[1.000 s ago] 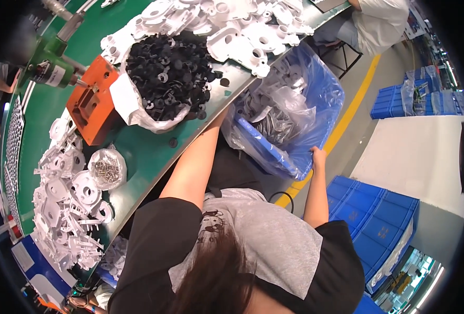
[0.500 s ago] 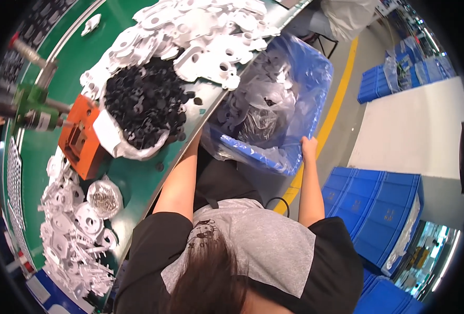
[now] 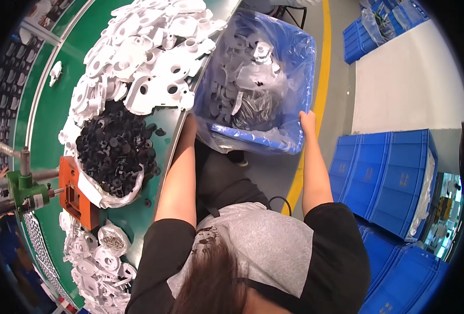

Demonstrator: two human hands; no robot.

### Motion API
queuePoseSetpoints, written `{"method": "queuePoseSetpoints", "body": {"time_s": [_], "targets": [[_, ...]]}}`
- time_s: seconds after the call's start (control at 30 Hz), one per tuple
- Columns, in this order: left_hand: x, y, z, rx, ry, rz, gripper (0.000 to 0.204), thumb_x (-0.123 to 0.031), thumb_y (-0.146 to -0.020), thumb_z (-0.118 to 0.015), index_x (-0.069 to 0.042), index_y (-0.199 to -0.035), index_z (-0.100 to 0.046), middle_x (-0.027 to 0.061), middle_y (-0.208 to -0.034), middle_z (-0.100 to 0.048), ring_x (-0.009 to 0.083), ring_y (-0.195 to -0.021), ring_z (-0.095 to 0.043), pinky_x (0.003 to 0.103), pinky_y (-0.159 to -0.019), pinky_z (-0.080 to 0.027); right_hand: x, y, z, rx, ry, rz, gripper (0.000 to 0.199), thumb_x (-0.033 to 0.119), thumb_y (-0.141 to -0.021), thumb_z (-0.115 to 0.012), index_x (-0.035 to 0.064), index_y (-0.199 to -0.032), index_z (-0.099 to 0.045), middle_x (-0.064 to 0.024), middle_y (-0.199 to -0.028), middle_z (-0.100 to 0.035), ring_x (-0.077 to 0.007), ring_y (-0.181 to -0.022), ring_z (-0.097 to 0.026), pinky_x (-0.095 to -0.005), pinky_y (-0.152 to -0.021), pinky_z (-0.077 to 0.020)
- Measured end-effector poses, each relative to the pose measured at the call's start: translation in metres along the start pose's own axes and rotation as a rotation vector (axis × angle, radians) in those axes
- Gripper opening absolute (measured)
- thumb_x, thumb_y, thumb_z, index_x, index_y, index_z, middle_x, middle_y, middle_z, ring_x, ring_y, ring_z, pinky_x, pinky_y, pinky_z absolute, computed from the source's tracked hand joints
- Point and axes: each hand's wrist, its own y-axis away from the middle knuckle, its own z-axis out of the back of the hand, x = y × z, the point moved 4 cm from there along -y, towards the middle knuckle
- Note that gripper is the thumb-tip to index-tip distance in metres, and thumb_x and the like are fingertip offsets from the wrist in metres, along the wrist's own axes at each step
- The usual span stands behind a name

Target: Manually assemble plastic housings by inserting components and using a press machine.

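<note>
A blue plastic crate (image 3: 309, 68), lined with clear plastic film, sits beside the workbench, in front of me. Inside lie whitish moulded parts (image 3: 225, 78) and a clear bag (image 3: 258, 107) with dark contents. My right hand (image 3: 308, 122) is closed around the crate's near right rim. My left hand (image 3: 189, 125) reaches down past the bench edge to the crate's near left corner; its fingers are hidden there. White plastic parts (image 3: 130, 57) are heaped on the green bench (image 3: 43, 112) to the left, next to an open bag of small black parts (image 3: 114, 149).
An orange fixture block (image 3: 80, 196) stands by a green clamp device (image 3: 26, 191) on the bench. Nearby are a small bag of metal pieces (image 3: 113, 239) and more white parts (image 3: 103, 272). Stacked blue crates (image 3: 383, 178) stand at the right, past a yellow floor line (image 3: 323, 68).
The view has turned, so the bench and crate now appear more upright in the picture. My right hand keeps its hold on the crate rim, and my left stays at the near left corner.
</note>
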Motion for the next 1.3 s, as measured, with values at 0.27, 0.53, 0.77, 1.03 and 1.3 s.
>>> {"method": "queuePoseSetpoints", "body": {"time_s": [0.27, 0.53, 0.77, 1.03, 1.3], "targets": [[-0.061, 0.066, 0.022, -0.026, -0.137, -0.186, 0.053, -0.036, -0.08, -0.046, 0.01, -0.105, -0.055, 0.0336, -0.109, -0.053, 0.0445, -0.103, -0.052, 0.047, -0.087, -0.041, -0.015, 0.01, 0.01, -0.035, 0.075, -0.071, 0.024, 0.016, -0.064, -0.055, -0.0063, -0.068, -0.06, -0.0168, -0.06, -0.059, -0.0251, -0.06, -0.059, -0.0349, -0.059, -0.0445], [0.01, 0.007, 0.01, -0.247, -0.066, -0.459, 0.047, -0.034, -0.086, -0.046, 0.004, -0.112, -0.055, 0.0272, -0.112, -0.055, 0.0364, -0.104, -0.054, 0.043, -0.089, -0.04, 0.029, 0.043, -0.001, -0.048, 0.08, -0.127, 0.028, 0.018, -0.063, -0.055, -0.0083, -0.073, -0.059, -0.0201, -0.066, -0.06, -0.0284, -0.067, -0.06, -0.0372, -0.064, -0.0456], [0.054, -0.048, 0.009, -0.059, -0.05, -0.3, 0.043, -0.033, -0.089, -0.045, 0.002, -0.113, -0.055, 0.0208, -0.108, -0.057, 0.0282, -0.099, -0.054, 0.039, -0.085, -0.041, -0.047, 0.035, -0.013, 0.036, -0.983, -0.611, 0.065, 0.053, -0.084, -0.046, -0.0013, -0.12, -0.046, -0.0163, -0.1, -0.06, -0.0232, -0.092, -0.057, -0.0333, -0.081, -0.0469], [0.019, 0.007, -0.013, 0.039, 0.041, 0.091, 0.086, -0.044, -0.077, -0.064, 0.008, -0.133, -0.024, 0.0261, -0.127, -0.044, 0.0313, -0.114, -0.049, 0.036, -0.097, -0.039, -0.347, 0.04, -0.043, -0.244, -0.038, -0.727, 0.045, 0.04, -0.077, -0.057, -0.0048, -0.079, -0.061, -0.0219, -0.078, -0.063, -0.0357, -0.066, -0.062, -0.0451, -0.062, -0.0509], [-0.006, 0.011, 0.035, -0.094, -0.321, 0.117, 0.064, -0.026, -0.081, -0.06, 0.003, -0.126, -0.026, 0.0225, -0.125, -0.042, 0.0293, -0.114, -0.046, 0.04, -0.092, -0.04, -0.278, 0.069, -0.109, -0.207, -0.07, -1.061, 0.04, 0.034, -0.08, -0.052, -0.0001, -0.102, -0.059, -0.0222, -0.111, -0.056, -0.0356, -0.097, -0.058, -0.0431, -0.079, -0.0488]]}}
